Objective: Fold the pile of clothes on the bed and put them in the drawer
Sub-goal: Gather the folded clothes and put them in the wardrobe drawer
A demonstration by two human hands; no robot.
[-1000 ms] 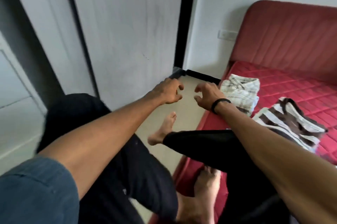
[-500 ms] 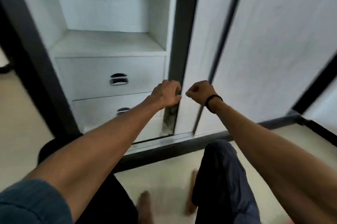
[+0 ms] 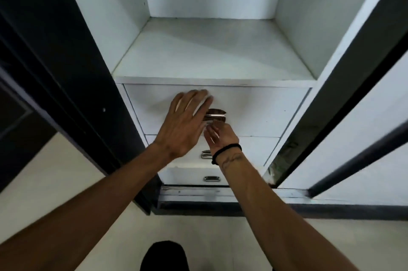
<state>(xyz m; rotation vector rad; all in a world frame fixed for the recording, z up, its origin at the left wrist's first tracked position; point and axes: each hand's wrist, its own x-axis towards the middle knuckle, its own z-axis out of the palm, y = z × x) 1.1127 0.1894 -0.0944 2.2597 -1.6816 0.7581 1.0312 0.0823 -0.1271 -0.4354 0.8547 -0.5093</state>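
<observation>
A white wardrobe stands open in front of me with three stacked drawers under a bare shelf point(image 3: 209, 54). All three drawers look closed. The top drawer point(image 3: 265, 111) has a chrome recessed handle point(image 3: 217, 114). My left hand point(image 3: 183, 125) hovers flat with spread fingers over the drawer front, just left of that handle. Below the handle, my right hand point(image 3: 223, 138), with a black band at the wrist, reaches up, its fingertips at the handle's lower edge. Neither hand holds anything. No clothes and no bed are in view.
The second drawer's handle point(image 3: 205, 155) and the third drawer's handle point(image 3: 212, 179) sit below my hands. A dark door panel point(image 3: 55, 61) flanks the left, a white sliding door point(image 3: 353, 116) with black frame the right. A metal floor track point(image 3: 220, 193) runs along the base. My black-clad knee point(image 3: 164, 257) shows at the bottom.
My view swung from the bed with folded clothes to the wardrobe and closed in. Both hands uncurled and moved onto the top drawer front, around its handle.
</observation>
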